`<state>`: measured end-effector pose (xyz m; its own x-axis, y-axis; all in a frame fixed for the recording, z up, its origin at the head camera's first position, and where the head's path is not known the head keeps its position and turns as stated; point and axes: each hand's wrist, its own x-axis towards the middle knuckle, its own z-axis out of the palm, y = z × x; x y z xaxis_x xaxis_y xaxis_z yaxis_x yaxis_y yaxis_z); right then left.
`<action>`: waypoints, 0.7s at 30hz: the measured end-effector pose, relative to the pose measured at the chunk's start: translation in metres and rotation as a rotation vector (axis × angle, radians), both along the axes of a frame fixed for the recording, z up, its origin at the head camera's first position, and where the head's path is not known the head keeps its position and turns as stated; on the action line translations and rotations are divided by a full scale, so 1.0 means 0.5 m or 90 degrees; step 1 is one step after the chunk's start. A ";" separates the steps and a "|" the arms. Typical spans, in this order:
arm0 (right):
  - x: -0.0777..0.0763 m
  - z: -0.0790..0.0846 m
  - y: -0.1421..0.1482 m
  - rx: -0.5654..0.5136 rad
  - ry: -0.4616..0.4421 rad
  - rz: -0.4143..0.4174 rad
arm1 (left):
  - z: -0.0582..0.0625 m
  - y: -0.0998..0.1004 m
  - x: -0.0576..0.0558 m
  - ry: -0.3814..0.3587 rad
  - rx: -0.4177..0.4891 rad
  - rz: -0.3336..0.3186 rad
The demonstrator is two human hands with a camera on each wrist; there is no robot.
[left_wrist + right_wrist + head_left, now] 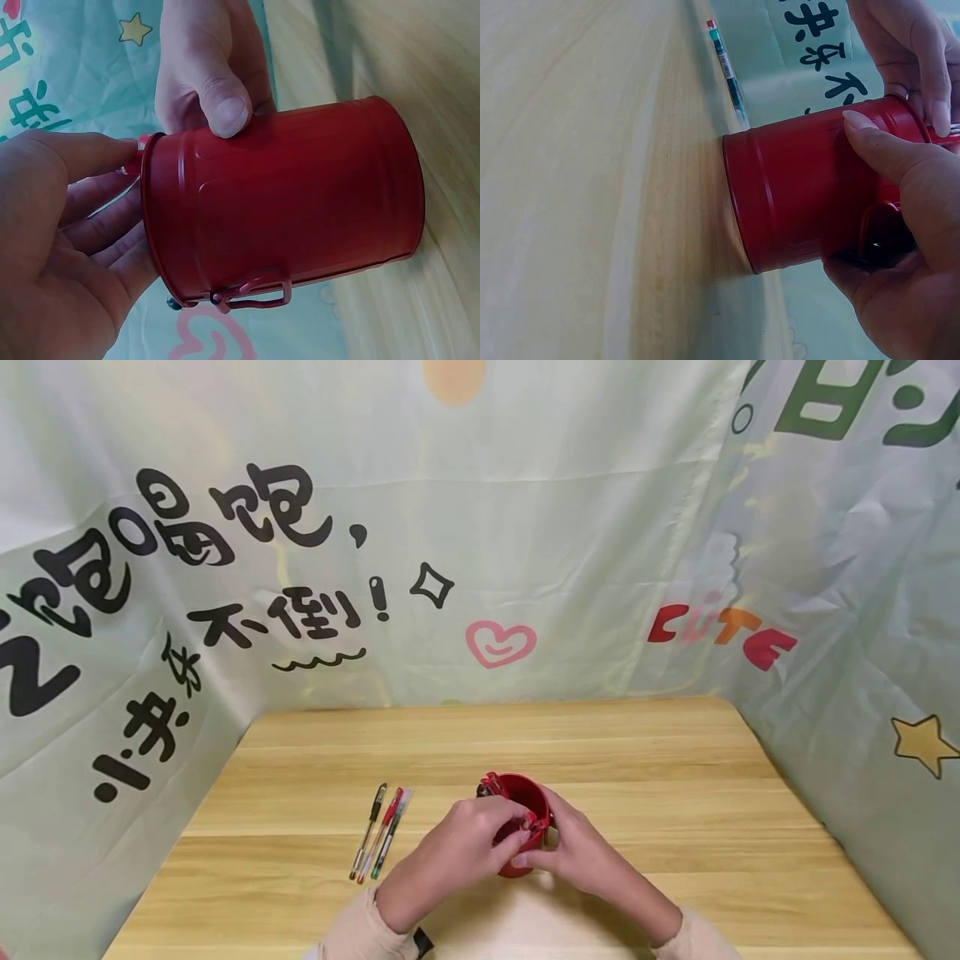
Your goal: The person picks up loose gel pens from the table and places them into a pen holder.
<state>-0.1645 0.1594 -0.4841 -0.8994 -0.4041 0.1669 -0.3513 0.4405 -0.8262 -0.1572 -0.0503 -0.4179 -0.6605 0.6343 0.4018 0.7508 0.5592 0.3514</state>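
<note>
A red metal can [516,869] with small wire loops on its side stands on the wooden table. My right hand [581,852] grips it from the right, thumb along the near side; the fingers behind are partly hidden. At the can's mouth, my left hand [472,833] pinches a small red piece [133,161] between thumb and fingertips; its other fingers reach over the opening. What that piece is cannot be made out. Another red and dark bit [491,784] shows at the far left of the rim. The can's inside is mostly hidden by the left hand.
Left of the can lie a black-capped pen [368,832], a red-capped pen [382,832] and a clear-capped pen [392,833], side by side. A printed cloth [525,543] hangs behind the table [675,777] and along both sides. Something black sits beside the left sleeve [367,927].
</note>
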 end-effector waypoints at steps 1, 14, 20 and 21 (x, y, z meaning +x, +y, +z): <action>0.000 0.000 0.000 0.001 0.000 -0.001 | -0.001 0.001 0.000 0.001 -0.002 -0.001; 0.000 -0.002 -0.004 0.005 0.032 0.006 | -0.007 0.008 0.000 0.020 -0.023 -0.009; 0.001 0.000 -0.003 0.024 0.051 -0.011 | -0.006 0.010 0.001 0.007 -0.022 -0.008; 0.002 0.000 -0.003 0.024 0.050 -0.012 | -0.006 0.010 0.001 0.005 -0.022 -0.008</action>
<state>-0.1636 0.1577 -0.4841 -0.8915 -0.3945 0.2226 -0.4061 0.4782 -0.7787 -0.1569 -0.0453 -0.4212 -0.6495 0.6559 0.3847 0.7604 0.5614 0.3267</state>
